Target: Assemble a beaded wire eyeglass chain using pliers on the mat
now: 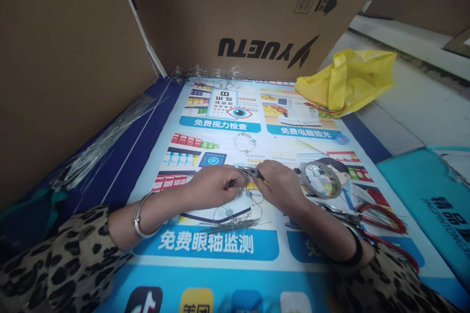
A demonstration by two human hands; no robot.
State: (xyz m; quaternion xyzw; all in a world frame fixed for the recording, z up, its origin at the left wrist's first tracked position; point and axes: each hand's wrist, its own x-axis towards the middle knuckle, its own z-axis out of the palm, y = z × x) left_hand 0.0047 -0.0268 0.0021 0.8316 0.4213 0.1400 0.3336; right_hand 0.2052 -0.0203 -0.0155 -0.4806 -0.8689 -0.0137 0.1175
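My left hand [216,186] is closed in a pinch on a thin wire piece, whose beaded loops [235,212] hang below it over the printed mat. My right hand [281,187] grips small pliers [249,171], their jaws pointing left and meeting the wire at my left fingertips. A finished-looking beaded wire ring [245,143] lies on the mat just beyond my hands. Beneath the hanging loops are short loose wires [235,226]. To the right of my right hand sits a round roll [322,179]. The exact grip of the jaws is too small to tell.
Red-handled scissors [382,220] lie by my right forearm. A yellow bag [347,83] is at the back right, a teal bag [433,205] at the right. Long wires [106,142] lie at the left. Wire pieces [205,74] line the cardboard box [235,14].
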